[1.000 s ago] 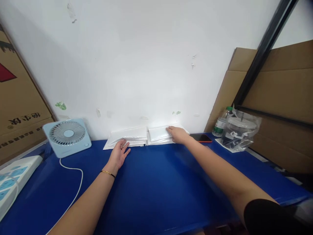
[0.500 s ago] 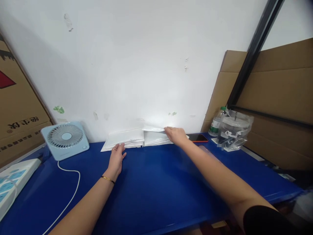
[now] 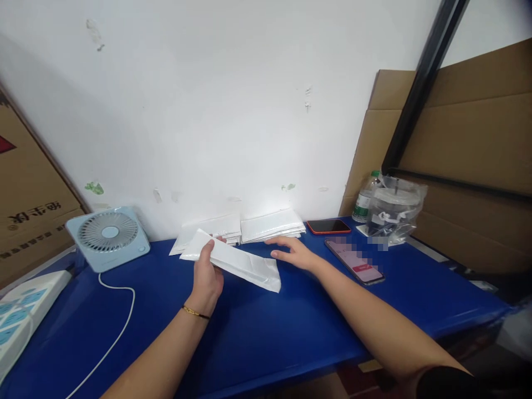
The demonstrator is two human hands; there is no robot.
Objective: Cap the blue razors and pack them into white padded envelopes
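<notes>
A white padded envelope (image 3: 245, 261) is gripped at its left part by my left hand (image 3: 208, 271), thumb on top and fingers underneath. It is tilted, its right end lower, above the blue table. My right hand (image 3: 293, 252) holds nothing; its fingers are apart, just behind the envelope's right end. Beyond the hands, two piles of similar white envelopes lie side by side against the wall: a left pile (image 3: 220, 224) and a right pile (image 3: 272, 224). The held envelope partly covers the left pile's front.
A light blue fan (image 3: 108, 235) with a white cable (image 3: 132, 310) stands left, near a power strip (image 3: 25, 310). To the right lie a red-edged phone (image 3: 328, 226) and a phone with a lit screen (image 3: 353, 260). Behind are a bottle (image 3: 363, 202) and a bagged container (image 3: 394, 213).
The left hand has come off the left pile and now grips a white envelope. My right hand has let go of the envelope it lifted at the right pile and moved nearer.
</notes>
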